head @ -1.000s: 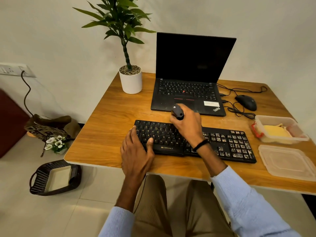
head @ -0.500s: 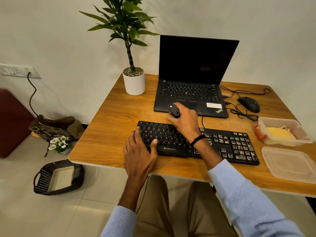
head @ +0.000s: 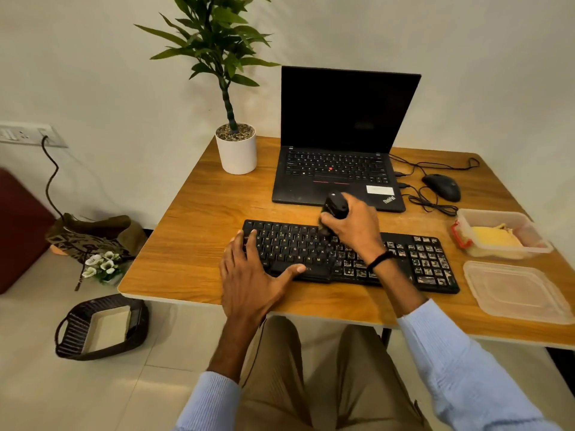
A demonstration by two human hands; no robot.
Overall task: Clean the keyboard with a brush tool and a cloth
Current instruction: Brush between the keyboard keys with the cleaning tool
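- right hand grips brush tool, tip down on keyboard top rows
- left hand flat, fingers spread, pressing keyboard's left end on counter

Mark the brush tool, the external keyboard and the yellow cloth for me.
dark rounded plastic brush tool point(head: 334, 206): head view, on its handle top.
black rectangular plastic keyboard point(head: 289, 244): head view, on the letter keys.
yellow fabric cloth point(head: 494, 239): head view, on its middle.
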